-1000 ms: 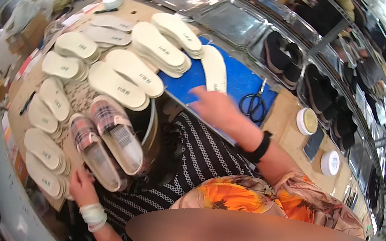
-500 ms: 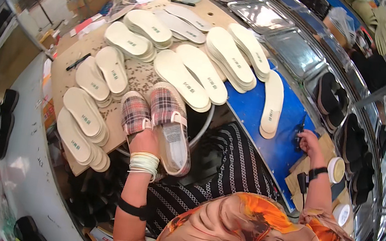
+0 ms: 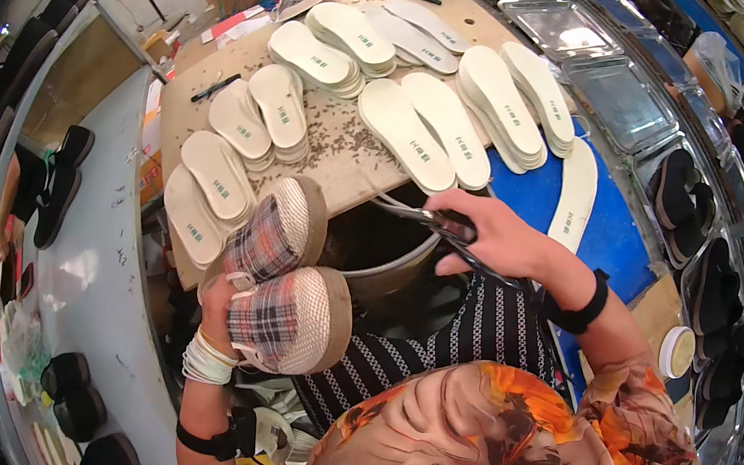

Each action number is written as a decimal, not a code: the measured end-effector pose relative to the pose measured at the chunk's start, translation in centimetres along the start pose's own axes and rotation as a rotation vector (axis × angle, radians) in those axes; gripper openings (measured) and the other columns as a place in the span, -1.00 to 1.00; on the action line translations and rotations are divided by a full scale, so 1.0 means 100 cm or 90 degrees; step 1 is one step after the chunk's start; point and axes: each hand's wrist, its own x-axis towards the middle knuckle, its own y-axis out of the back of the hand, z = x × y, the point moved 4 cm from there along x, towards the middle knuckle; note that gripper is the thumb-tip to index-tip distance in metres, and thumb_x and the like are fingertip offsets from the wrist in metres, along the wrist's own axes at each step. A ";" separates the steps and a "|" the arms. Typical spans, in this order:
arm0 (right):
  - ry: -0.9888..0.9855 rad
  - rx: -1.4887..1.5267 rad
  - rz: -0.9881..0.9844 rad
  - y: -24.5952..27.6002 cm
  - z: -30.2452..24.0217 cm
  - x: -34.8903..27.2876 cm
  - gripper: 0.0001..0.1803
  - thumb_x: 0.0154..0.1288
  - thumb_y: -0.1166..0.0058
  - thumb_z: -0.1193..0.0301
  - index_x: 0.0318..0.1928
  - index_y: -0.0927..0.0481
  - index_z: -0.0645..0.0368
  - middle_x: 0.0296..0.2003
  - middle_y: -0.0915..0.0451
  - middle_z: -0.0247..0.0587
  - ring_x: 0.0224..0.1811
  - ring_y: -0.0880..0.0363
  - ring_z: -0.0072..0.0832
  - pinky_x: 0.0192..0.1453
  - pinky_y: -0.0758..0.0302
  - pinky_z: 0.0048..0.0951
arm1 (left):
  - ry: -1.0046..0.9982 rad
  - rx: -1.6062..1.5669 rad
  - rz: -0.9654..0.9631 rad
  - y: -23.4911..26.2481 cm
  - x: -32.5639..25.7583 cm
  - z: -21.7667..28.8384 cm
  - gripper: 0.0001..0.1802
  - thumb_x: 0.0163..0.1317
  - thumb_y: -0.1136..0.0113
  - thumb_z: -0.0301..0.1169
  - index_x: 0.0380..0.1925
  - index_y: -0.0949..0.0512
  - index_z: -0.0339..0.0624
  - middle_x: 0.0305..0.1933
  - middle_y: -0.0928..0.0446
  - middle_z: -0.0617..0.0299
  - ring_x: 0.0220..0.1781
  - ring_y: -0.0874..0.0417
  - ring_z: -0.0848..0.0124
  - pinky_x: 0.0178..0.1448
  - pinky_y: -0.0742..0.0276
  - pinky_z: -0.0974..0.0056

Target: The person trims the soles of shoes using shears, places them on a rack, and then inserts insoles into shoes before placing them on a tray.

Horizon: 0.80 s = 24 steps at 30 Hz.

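Red-and-grey plaid shoes point(image 3: 272, 326) were held as a pair by the left hand point(image 3: 219, 313) at the near edge of the table point(image 3: 196, 135), its partly hidden fingers clamped on them. Black scissors point(image 3: 452, 229) were gripped in the right hand point(image 3: 509, 239), fingers curled round the handles. Green print was borne by cream insoles point(image 3: 407, 133).
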 end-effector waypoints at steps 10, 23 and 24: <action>0.070 -0.141 -0.056 -0.033 0.010 0.028 -0.40 -0.12 -0.27 0.15 -0.05 -0.43 0.14 -0.47 -0.51 -0.11 -0.41 -0.51 -0.21 -0.32 -0.42 -0.33 | 0.044 0.037 -0.094 -0.004 -0.024 -0.011 -0.65 -0.22 -0.18 -0.48 -0.29 -0.55 -0.24 -0.23 -0.52 0.01 -0.16 -0.55 0.12 -0.07 -0.44 0.27; 0.114 -0.143 -0.092 -0.027 0.004 0.013 -0.45 -0.13 -0.27 0.21 -0.11 -0.43 0.18 -0.42 -0.50 -0.08 -0.35 -0.51 -0.18 -0.31 -0.43 -0.36 | 0.221 -0.070 -0.033 -0.013 0.001 -0.024 -0.76 -0.03 -0.05 -0.54 -0.29 -0.50 -0.31 -0.27 -0.54 0.01 -0.22 -0.59 0.20 -0.15 -0.45 0.30; 0.058 -0.121 -0.101 -0.027 0.012 0.012 -0.49 -0.10 -0.26 0.24 -0.13 -0.44 0.20 -0.48 -0.50 -0.05 -0.40 -0.51 -0.15 -0.34 -0.43 -0.35 | 0.177 0.011 -0.059 -0.013 0.007 -0.021 -0.76 -0.04 -0.03 -0.54 -0.30 -0.50 -0.32 -0.27 -0.53 -0.03 -0.19 -0.57 0.13 -0.15 -0.44 0.28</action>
